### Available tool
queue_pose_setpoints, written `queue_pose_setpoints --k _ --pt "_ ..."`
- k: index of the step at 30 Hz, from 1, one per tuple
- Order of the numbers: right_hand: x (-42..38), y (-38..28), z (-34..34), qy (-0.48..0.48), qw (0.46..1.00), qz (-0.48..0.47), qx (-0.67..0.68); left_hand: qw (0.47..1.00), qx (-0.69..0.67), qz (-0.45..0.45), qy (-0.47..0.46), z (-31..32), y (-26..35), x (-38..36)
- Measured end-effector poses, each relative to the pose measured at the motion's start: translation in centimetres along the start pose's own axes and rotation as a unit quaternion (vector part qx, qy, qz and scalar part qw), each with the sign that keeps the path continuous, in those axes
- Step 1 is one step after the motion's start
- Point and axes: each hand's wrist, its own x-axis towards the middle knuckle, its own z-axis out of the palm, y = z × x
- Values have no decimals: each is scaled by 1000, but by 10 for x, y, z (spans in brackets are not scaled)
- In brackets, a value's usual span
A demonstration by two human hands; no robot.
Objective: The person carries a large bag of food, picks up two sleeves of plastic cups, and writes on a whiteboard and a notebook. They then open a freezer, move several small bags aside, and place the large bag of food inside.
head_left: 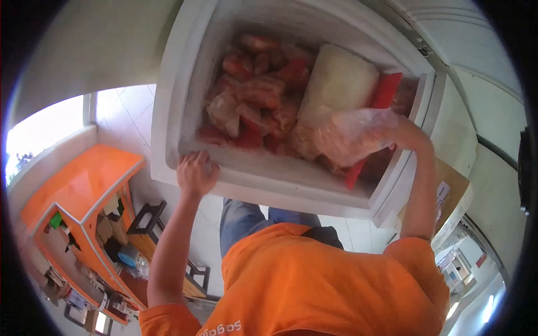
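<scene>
The right hand was closed on a clear plastic bag of pale frozen pieces, its fingers mostly hidden behind the crinkled film, and it held the bag just above the right end of the load inside a white chest freezer. The left hand was curled over the near rim of that freezer, fingers hooked inward and gripping it as a brace. Handling the bag well seemed to call for a grip on gathered film close to the contents, not on a loose corner, because the plastic looked thin and frosted and could slip or tear; the braced left hand helped steady the lean. Beneath the bag, the freezer was packed nearly full: many wrapped red and pink packs filled its left and middle, a large whitish block lay on top toward the far right, and a flat red packet was wedged just beside the block. Well off to the left stood an orange shelf unit crowded with small goods
</scene>
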Motion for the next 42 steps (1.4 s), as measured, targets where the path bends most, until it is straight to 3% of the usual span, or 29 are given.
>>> queue_pose_setpoints --k 1,3,5,7,9,11,12,16,18,19,22,23,25,26,29,35,39,41,42 --pt "8 12 13 70 972 38 -222 1000 -4 -6 -9 0 1 0" --pt "17 -11 37 262 940 31 -217 1000 1 -2 -6 1 0 0" --pt "51 -24 72 303 932 -166 -108 1000 7 4 -11 1 1 0" --pt "77 -50 125 231 961 51 -142 1000 -1 0 -15 0 3 1" --pt "95 -30 182 146 983 109 -30 1000 0 2 -11 4 2 1" --pt "64 -47 184 141 959 100 -223 1000 4 -8 -1 5 -2 -1" --pt "80 -48 179 146 960 90 -222 1000 1 0 -1 5 -4 -2" --pt "160 -89 136 193 973 45 -114 1000 0 -12 -23 2 -1 1" --pt "240 -115 128 376 920 -100 45 1000 -2 -14 -20 1 0 3" --pt "271 -138 114 323 927 -46 184 1000 -6 -14 -20 1 0 2" --pt "429 -147 124 305 906 -4 293 1000 -9 -13 -20 5 -5 1" --pt "468 -154 125 298 854 19 427 1000 -8 -8 -5 5 -4 3" --pt "494 -171 122 277 782 37 557 1000 -5 -3 6 12 -9 4" --pt "486 -177 111 216 743 60 630 1000 -10 2 14 14 -11 3" --pt "516 -164 123 115 685 90 714 1000 -17 -13 -8 10 -9 7" --pt "518 -141 132 115 661 -5 741 999 -37 -1 10 5 -7 4" --pt "536 -103 156 133 636 -129 749 1000 -22 -19 6 4 -3 6" --pt "525 -127 142 132 579 -65 802 1000 -17 -10 -1 6 -3 6" --pt "524 -135 145 118 520 2 846 1000 -12 -13 -12 6 -3 7"
